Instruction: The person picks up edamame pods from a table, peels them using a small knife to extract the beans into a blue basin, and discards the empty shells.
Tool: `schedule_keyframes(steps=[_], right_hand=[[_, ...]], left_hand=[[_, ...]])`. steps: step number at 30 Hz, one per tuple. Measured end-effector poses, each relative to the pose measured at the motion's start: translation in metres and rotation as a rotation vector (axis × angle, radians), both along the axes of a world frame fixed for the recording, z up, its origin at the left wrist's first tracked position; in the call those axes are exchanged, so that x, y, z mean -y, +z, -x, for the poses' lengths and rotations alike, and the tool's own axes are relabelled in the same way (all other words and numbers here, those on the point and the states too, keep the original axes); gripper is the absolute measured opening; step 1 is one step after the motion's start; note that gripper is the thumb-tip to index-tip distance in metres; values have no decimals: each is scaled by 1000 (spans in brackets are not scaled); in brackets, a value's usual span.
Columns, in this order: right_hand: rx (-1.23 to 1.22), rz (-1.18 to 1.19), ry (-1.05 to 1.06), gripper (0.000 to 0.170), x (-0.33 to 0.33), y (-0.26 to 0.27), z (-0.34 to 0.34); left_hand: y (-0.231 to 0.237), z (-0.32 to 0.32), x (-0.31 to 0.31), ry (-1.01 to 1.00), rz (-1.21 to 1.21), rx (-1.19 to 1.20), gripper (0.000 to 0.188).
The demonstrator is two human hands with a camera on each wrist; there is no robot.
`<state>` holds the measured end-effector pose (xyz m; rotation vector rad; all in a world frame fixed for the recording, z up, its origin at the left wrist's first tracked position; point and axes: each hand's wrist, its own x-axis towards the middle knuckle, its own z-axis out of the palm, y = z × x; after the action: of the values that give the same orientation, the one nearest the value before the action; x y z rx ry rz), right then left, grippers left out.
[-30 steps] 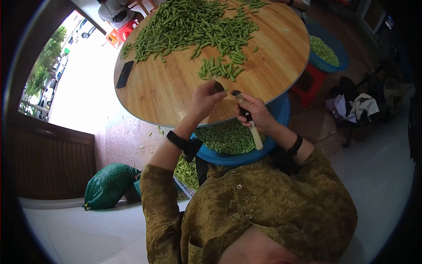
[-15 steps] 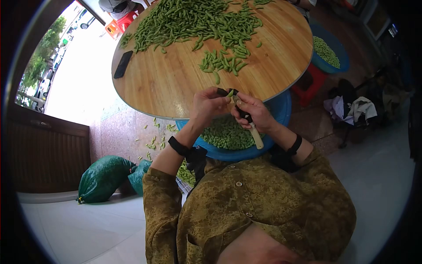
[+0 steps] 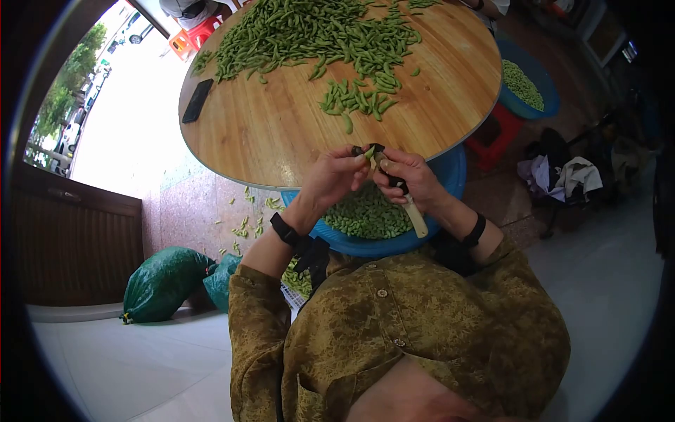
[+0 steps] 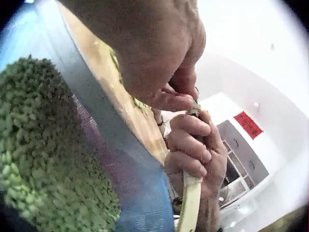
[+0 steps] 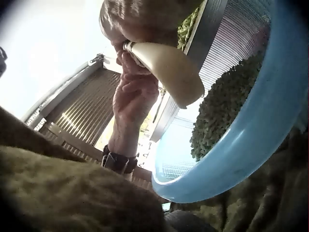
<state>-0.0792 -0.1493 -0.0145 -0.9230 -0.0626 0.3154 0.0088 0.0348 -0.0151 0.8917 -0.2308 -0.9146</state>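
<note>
Between finger and thumb, my left hand [image 3: 330,177] pinches a green soybean pod [image 3: 370,152], with something dark at its fingertips. My right hand [image 3: 416,181] grips a tool by its pale, cream handle [image 3: 418,221]; a dark band shows near the fingers, and the working end is hidden. The hands meet fingertip to fingertip near the edge of the round wooden table [image 3: 260,151]. Below them stands a blue basin [image 5: 231,159] full of shelled green beans [image 3: 369,214]. In the left wrist view the handle [image 4: 189,205] points down from the curled right fingers.
A large heap of soybean pods [image 3: 302,39] covers the far part of the table, with a smaller cluster [image 3: 355,98] nearer. A black phone [image 3: 197,100] lies at left. Green sacks [image 3: 165,285] sit on the floor; another blue basin [image 3: 552,95] of beans stands at right.
My left hand has come from over the table to meet the right hand, with the pod now between them. A single pod lies nearer the table's edge. The right hand stays nearly in place.
</note>
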Motion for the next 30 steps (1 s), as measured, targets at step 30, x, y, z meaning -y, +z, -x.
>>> schedule_keyframes(steps=[30], right_hand=[[27,427,-164,21,-6,12,23]], left_hand=[[10,23,15,144,-347,333,19]])
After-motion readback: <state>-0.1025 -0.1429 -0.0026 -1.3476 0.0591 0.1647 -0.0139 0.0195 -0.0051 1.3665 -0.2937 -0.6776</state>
